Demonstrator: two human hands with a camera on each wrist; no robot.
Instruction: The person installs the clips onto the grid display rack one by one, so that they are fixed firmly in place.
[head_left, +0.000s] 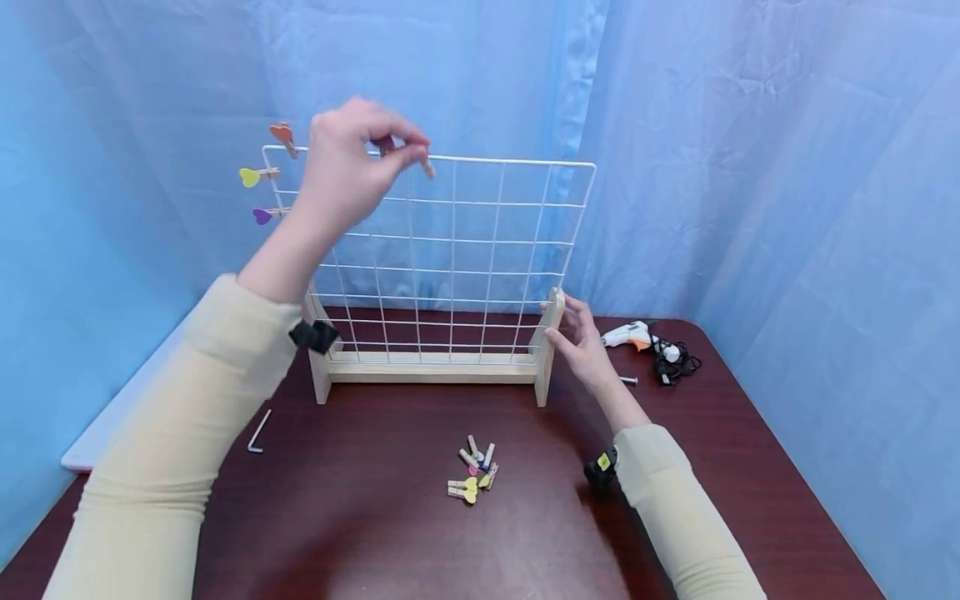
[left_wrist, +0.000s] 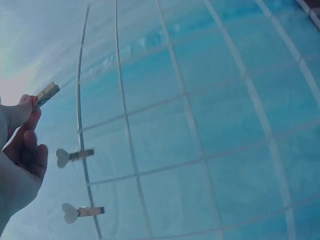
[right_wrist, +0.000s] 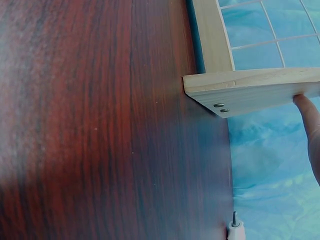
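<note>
My left hand (head_left: pixel 348 154) pinches a small wooden clothespin (head_left: pixel 427 167) by the top edge of a white wire grid (head_left: pixel 452 202). In the left wrist view a gap shows between this clothespin (left_wrist: pixel 47 94) and the wire; a bit of orange shows at the fingertips. The grid stands in a wooden stand (head_left: pixel 435 372). My right hand (head_left: pixel 585 346) holds the stand's right side post (head_left: pixel 550 342), thumb in front and fingers behind. Clipped at the grid's upper left are clothespins with an orange heart (head_left: pixel 282 133), a yellow heart (head_left: pixel 250 177) and a purple heart (head_left: pixel 262 217).
Several heart clothespins (head_left: pixel 471 485) lie in a loose pile on the dark table (head_left: pixel 390 517). A hex key (head_left: pixel 258 433) is at the left, beside a white panel (head_left: pixel 127 400). To the right lie a glue gun (head_left: pixel 628 335), its black cable (head_left: pixel 675 362) and a screw (head_left: pixel 628 381).
</note>
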